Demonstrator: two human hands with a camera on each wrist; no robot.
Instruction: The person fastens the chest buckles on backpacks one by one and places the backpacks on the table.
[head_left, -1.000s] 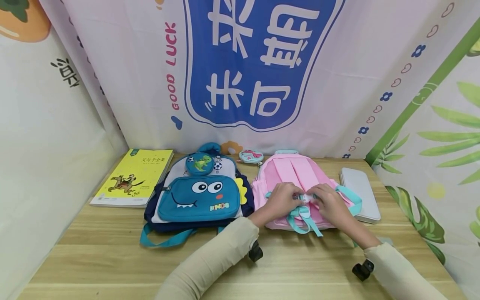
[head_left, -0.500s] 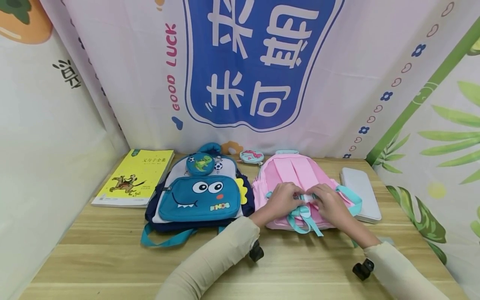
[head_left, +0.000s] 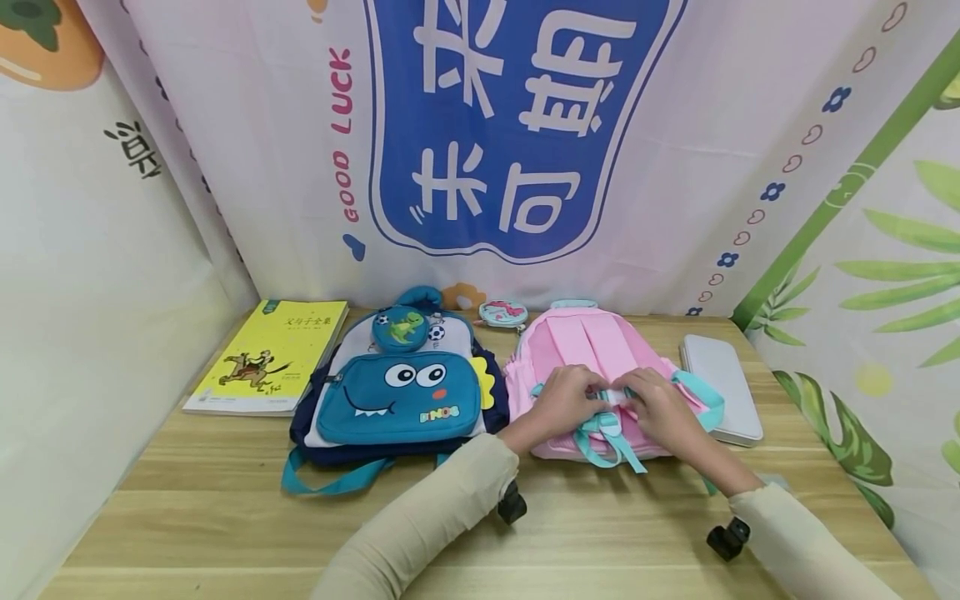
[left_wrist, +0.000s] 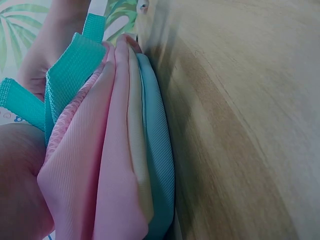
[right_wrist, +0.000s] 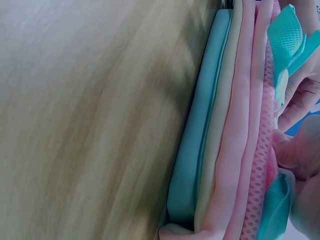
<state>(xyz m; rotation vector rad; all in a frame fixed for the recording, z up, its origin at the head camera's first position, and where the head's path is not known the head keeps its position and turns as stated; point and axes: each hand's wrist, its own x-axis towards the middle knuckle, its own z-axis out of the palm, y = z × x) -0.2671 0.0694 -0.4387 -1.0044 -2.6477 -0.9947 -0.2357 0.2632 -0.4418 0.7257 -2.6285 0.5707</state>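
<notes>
The left hand (head_left: 564,403) pinches a white buckle (head_left: 617,397) from the left, its fingers drawn in narrow. Crossing the wooden table (head_left: 225,517) from the left, we find a yellow book (head_left: 266,357) lying flat, its long axis running away from us. Beside it lies a blue dinosaur backpack (head_left: 397,396), face up, top toward the hanging cloth (head_left: 285,167). A small round pouch (head_left: 503,313) lies near the cloth, between the two bags. Next we come to the pink backpack (head_left: 600,342), flat on the table with its back panel upward. Its long axis runs from near us toward the cloth; the top points away, slightly left. Over its lower half, among teal straps (right_wrist: 286,37), the buckle lies crosswise between the hands; fingers cover its ends, so we cannot tell whether its halves are joined. The right hand (head_left: 660,408) pinches it from the right, equally narrow. Farther right we see a white flat case (head_left: 722,390), its long axis also running away from us.
</notes>
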